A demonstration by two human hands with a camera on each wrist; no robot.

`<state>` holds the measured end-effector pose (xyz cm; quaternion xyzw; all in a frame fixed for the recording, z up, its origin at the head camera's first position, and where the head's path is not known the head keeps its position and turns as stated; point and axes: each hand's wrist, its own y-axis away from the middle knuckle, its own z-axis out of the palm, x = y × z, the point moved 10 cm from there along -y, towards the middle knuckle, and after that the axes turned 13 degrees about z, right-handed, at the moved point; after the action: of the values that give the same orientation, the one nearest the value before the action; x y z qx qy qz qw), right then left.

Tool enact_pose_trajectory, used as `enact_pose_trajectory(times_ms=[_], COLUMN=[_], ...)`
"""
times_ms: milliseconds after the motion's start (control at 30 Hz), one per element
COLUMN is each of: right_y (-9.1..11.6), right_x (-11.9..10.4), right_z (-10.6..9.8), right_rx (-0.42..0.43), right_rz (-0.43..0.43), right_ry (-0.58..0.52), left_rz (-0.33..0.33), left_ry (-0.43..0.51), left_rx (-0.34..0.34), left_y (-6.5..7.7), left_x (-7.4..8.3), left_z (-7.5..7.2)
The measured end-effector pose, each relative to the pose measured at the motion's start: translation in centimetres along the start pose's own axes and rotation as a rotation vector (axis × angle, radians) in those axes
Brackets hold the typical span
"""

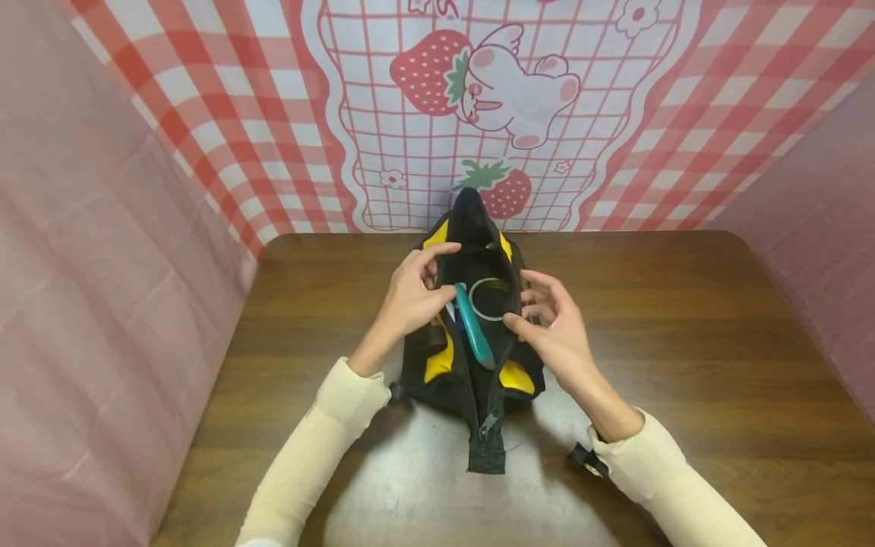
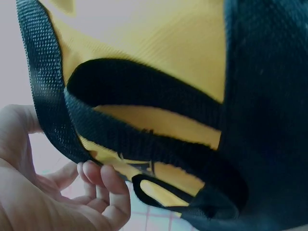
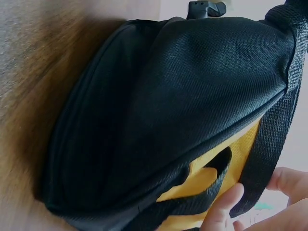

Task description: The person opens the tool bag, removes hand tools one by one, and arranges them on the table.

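Note:
A black and yellow tool bag point(image 1: 519, 377) stands on the table with its zipped top spread apart. My left hand point(image 1: 417, 287) pinches the left edge of its opening, the thumb close to a slim teal handle point(image 1: 475, 327) that lies in the mouth of the bag. On the opposite edge, my right hand point(image 1: 557, 327) grips the black rim point(image 3: 260, 159) between thumb and fingers. A pale ring, like a roll of tape point(image 1: 472, 301), shows inside beside the teal handle. Black elastic loops point(image 2: 144, 122) run along the yellow side in the left wrist view. The bag's depths are dark.
The brown wooden table point(image 1: 683, 327) extends to both sides. Behind it hangs a red-checked strawberry cloth point(image 1: 383, 152), with pink curtains point(image 1: 102, 266) at the sides. A zipper pull point(image 1: 490, 422) lies at the bag's near end, and a black buckle point(image 1: 588, 460) sits by the right sleeve.

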<state>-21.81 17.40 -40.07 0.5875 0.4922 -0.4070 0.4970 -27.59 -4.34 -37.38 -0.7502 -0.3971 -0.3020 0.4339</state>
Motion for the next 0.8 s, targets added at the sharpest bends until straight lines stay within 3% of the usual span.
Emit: enact_pose_trajectory(times_ms=[267, 800], right_y=[0.3, 0.3], right_x=[0.4, 1.7], right_z=[-1.6, -4.1], right_rx=[0.036, 0.030], right_rz=[-0.008, 0.012], right_ry=[-0.071, -0.200], left_rz=[-0.010, -0.070], left_ry=[0.050, 0.047], left_rx=[0.030, -0.032], left_y=[0.5, 1.5], left_x=[-0.7, -1.8], left_z=[-2.0, -4.7])
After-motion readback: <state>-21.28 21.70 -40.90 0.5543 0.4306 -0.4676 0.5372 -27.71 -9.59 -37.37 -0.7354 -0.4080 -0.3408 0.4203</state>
